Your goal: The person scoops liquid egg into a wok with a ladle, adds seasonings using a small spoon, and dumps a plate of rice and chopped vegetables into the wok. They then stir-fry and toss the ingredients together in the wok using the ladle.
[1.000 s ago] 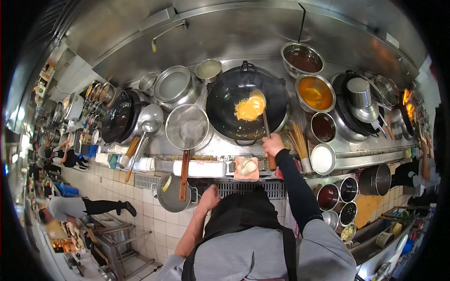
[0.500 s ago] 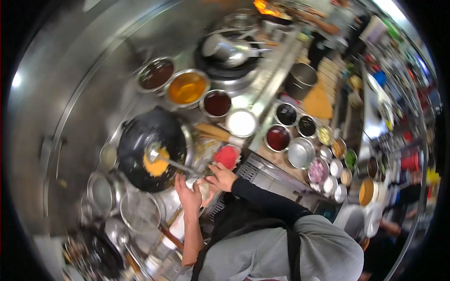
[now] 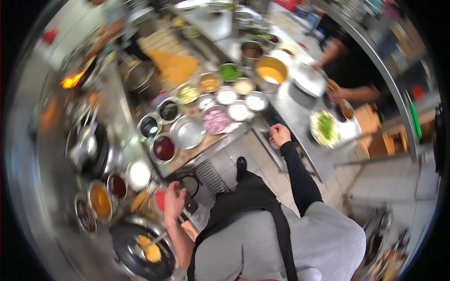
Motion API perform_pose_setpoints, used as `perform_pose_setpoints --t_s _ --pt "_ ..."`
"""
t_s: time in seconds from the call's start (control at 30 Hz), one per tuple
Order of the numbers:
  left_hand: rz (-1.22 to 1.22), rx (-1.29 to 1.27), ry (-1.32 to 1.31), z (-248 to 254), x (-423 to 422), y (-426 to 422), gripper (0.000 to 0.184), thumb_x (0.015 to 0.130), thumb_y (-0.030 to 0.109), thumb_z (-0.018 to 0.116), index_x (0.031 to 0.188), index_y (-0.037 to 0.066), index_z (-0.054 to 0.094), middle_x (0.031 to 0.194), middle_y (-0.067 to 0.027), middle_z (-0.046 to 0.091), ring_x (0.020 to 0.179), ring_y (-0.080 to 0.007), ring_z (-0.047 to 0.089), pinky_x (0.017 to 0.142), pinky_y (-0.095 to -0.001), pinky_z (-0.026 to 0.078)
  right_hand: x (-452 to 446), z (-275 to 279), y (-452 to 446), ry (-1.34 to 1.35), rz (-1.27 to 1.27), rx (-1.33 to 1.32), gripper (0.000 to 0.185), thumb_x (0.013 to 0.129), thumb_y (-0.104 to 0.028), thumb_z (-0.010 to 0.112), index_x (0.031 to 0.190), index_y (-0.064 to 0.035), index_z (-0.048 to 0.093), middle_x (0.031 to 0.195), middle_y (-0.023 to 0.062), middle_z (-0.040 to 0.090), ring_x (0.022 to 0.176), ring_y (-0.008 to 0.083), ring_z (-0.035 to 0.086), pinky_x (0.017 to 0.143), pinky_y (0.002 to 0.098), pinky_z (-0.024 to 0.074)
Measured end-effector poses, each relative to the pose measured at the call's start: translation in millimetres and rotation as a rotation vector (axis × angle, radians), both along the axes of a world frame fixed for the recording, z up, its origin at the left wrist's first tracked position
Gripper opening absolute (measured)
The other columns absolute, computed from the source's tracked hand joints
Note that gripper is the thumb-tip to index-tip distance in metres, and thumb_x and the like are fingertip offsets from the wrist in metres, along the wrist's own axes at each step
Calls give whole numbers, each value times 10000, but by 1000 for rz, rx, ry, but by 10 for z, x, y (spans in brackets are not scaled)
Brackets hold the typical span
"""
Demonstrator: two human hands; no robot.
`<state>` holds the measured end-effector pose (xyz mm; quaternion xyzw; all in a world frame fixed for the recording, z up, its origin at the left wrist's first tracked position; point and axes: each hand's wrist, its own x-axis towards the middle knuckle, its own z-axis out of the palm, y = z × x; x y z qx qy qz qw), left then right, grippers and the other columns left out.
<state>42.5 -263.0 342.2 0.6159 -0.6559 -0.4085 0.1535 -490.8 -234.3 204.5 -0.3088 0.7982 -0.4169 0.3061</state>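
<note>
My left hand (image 3: 174,202) is raised over the stove's front edge, near a red cloth-like item (image 3: 160,199). Its fingers are loosely bent and apart, with nothing in them. Below it on the stove sits a black wok (image 3: 123,236) holding a yellow, egg-like food (image 3: 153,254). A ladle (image 3: 151,243) rests in the wok, its handle pointing toward my left forearm. Out to the right, my right hand (image 3: 280,136) hangs beside the steel counter (image 3: 293,119). The fingers there are curled in, and nothing shows in them.
Several ingredient bowls, including chopped onion (image 3: 216,120) and a dark red sauce (image 3: 164,148), stand ahead. A person's hand (image 3: 336,95) is at the right counter beside a plate of greens (image 3: 325,127). Flame (image 3: 71,80) rises at the far left stove, near another person.
My view has swung right, away from the wok. My right hand has left the ladle handle area and reached out to the right counter. The ladle stays in the wok.
</note>
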Motion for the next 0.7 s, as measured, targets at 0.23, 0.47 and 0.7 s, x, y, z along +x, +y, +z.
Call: perform_pose_setpoints --t_s 0.23,0.47,0.7 --pt "-400 134 3 -289 -1281 -612 392 965 159 697 1291 -35 599 1091 -201 744 955 -271 724 856 -403 555 -1087 -468 1682 -577 -1141 -253 223 1015 -135 558 1197 -7 567 858 136 690 600 237 674 452 366 553" --pt "-637 240 -109 61 -2645 -906 432 963 204 690 1320 -25 603 1080 -250 739 981 -342 730 869 -415 554 -1653 -501 2076 -110 -1102 -326 665 956 8 561 1572 -36 315 800 62 582 498 183 552 384 359 426" --pt "-783 281 -152 158 -3071 -1186 429 966 193 686 1319 -36 599 1094 -258 737 967 -345 738 855 -433 564 -1379 -534 1363 -229 -1121 -459 785 990 -33 645 1645 -16 214 1019 129 609 510 174 581 424 353 466"
